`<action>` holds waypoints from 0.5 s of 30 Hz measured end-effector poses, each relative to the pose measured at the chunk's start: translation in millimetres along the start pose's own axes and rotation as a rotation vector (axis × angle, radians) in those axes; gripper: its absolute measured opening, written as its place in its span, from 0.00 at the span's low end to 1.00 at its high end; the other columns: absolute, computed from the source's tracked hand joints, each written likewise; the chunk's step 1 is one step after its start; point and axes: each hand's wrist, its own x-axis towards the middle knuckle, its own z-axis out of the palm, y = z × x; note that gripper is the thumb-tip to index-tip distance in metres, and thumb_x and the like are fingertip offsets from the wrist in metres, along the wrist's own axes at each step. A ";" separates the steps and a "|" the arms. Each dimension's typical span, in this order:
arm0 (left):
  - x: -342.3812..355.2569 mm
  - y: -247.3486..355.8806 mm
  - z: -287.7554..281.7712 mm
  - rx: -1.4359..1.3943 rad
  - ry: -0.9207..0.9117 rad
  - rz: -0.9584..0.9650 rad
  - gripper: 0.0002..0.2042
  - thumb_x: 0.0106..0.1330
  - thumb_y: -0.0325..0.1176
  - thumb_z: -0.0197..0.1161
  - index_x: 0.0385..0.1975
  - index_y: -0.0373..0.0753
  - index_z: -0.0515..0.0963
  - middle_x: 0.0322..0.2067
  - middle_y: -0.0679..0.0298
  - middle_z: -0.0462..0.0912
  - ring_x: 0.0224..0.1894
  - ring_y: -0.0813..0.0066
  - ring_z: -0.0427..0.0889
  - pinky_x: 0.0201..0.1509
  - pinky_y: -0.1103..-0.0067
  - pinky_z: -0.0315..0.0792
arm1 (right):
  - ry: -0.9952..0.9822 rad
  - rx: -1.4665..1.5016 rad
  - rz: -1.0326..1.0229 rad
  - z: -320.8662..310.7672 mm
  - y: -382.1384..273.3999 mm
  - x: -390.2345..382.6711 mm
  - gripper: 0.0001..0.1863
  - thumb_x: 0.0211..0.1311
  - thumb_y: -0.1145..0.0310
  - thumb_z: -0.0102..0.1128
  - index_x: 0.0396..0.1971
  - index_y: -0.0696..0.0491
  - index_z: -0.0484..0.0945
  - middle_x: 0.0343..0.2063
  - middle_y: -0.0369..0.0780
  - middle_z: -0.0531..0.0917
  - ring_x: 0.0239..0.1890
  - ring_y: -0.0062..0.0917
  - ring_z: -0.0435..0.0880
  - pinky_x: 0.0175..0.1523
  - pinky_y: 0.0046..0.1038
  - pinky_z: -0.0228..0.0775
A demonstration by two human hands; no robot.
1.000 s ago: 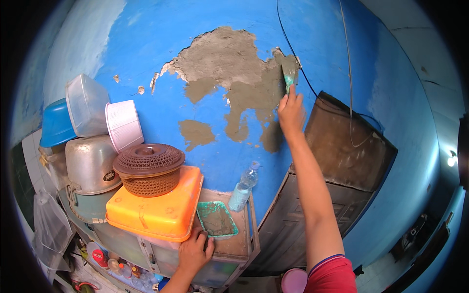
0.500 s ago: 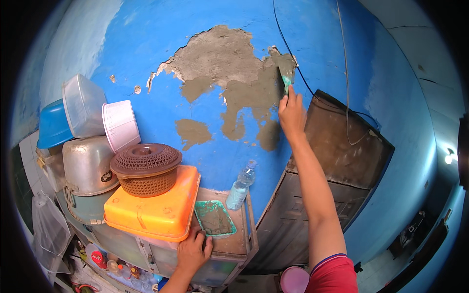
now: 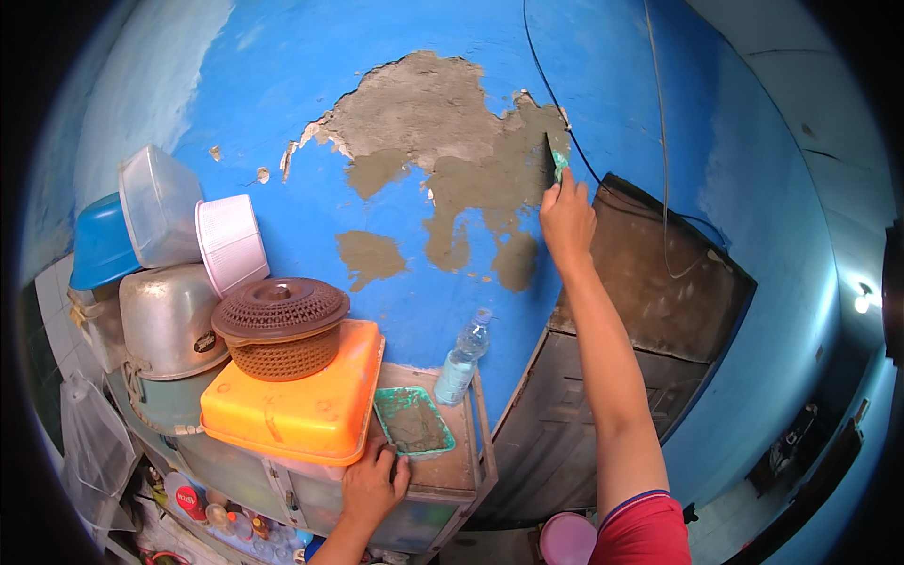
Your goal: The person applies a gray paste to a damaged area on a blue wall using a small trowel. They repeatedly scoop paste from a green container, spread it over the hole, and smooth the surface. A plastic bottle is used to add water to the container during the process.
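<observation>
My right hand (image 3: 569, 222) is closed around the green handle of a putty knife (image 3: 557, 160). The knife's dark blade stands against the right edge of a grey mortar patch (image 3: 480, 179) on the blue wall (image 3: 311, 221). Bare, rougher plaster (image 3: 410, 104) shows at the upper left of that patch. Low down, my left hand (image 3: 373, 485) rests on the front edge of a cabinet top (image 3: 452, 476), fingers apart and holding nothing. Just beyond it sits a green plastic tray (image 3: 414, 421) with wet grey mortar inside.
An orange box (image 3: 282, 405) carries a brown lidded basket (image 3: 282, 325). Beside the tray stands a plastic bottle (image 3: 463, 363). Pots and tubs (image 3: 174, 320) pile up at left. A dark wooden panel (image 3: 659, 273) leans at right, below hanging cables (image 3: 663, 122).
My right hand has shifted slightly to the right with the putty knife, and the blade looks more edge-on. Mortar at the patch's upper right looks more even. My left hand stays put.
</observation>
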 end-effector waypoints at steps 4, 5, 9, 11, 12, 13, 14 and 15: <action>3.4 3.0 -0.3 -0.010 -0.009 0.000 0.12 0.64 0.37 0.69 0.40 0.36 0.81 0.46 0.54 0.82 0.40 0.51 0.85 0.41 0.61 0.79 | -0.083 -0.066 0.045 0.5 4.9 1.8 0.25 0.71 0.64 0.51 0.64 0.59 0.74 0.44 0.56 0.81 0.41 0.55 0.85 0.47 0.53 0.77; 3.7 2.3 -0.6 -0.006 -0.011 -0.002 0.12 0.64 0.37 0.69 0.40 0.36 0.81 0.46 0.54 0.82 0.40 0.51 0.85 0.41 0.61 0.79 | -0.124 -0.035 0.054 1.3 2.1 -6.4 0.25 0.71 0.64 0.50 0.64 0.59 0.74 0.45 0.57 0.81 0.42 0.55 0.84 0.48 0.52 0.77; 0.8 2.4 -1.8 -0.001 -0.031 -0.029 0.11 0.64 0.37 0.68 0.39 0.36 0.81 0.46 0.54 0.82 0.40 0.51 0.85 0.42 0.62 0.79 | -0.216 0.110 0.085 -10.5 -10.0 -44.1 0.26 0.72 0.62 0.49 0.64 0.61 0.74 0.49 0.58 0.81 0.46 0.56 0.84 0.52 0.51 0.76; 0.7 2.8 -1.7 -0.003 -0.031 -0.032 0.11 0.64 0.37 0.68 0.39 0.36 0.81 0.46 0.54 0.82 0.40 0.51 0.85 0.43 0.62 0.79 | -0.151 0.160 0.077 -18.9 -19.6 -39.5 0.25 0.72 0.62 0.48 0.63 0.61 0.75 0.49 0.57 0.81 0.46 0.55 0.84 0.52 0.51 0.76; 1.1 3.0 -1.7 -0.003 -0.026 -0.027 0.11 0.64 0.37 0.68 0.39 0.36 0.81 0.46 0.54 0.82 0.40 0.51 0.85 0.43 0.62 0.79 | -0.112 0.142 0.063 -19.7 -20.5 -31.3 0.25 0.72 0.62 0.48 0.63 0.60 0.75 0.49 0.57 0.81 0.45 0.55 0.84 0.51 0.51 0.76; 1.2 3.0 -1.7 -0.003 -0.020 -0.022 0.11 0.64 0.37 0.68 0.39 0.36 0.81 0.46 0.54 0.82 0.40 0.51 0.85 0.43 0.62 0.79 | -0.074 0.124 0.049 -18.5 -21.2 -20.4 0.25 0.73 0.62 0.48 0.63 0.60 0.75 0.48 0.56 0.81 0.44 0.55 0.84 0.50 0.51 0.76; 1.7 2.9 -2.1 -0.003 -0.020 -0.021 0.11 0.64 0.37 0.68 0.39 0.36 0.81 0.46 0.54 0.82 0.40 0.51 0.85 0.43 0.62 0.79 | -0.035 0.109 0.035 -15.5 -21.5 -10.1 0.25 0.73 0.62 0.48 0.63 0.60 0.75 0.48 0.55 0.81 0.43 0.55 0.84 0.49 0.52 0.76; 1.8 2.6 -2.2 -0.005 -0.022 -0.020 0.12 0.64 0.37 0.68 0.39 0.36 0.81 0.46 0.54 0.82 0.40 0.51 0.85 0.43 0.62 0.79 | -0.030 0.096 0.055 -10.1 -19.9 -1.2 0.24 0.73 0.62 0.49 0.63 0.59 0.76 0.47 0.56 0.81 0.44 0.55 0.84 0.50 0.52 0.76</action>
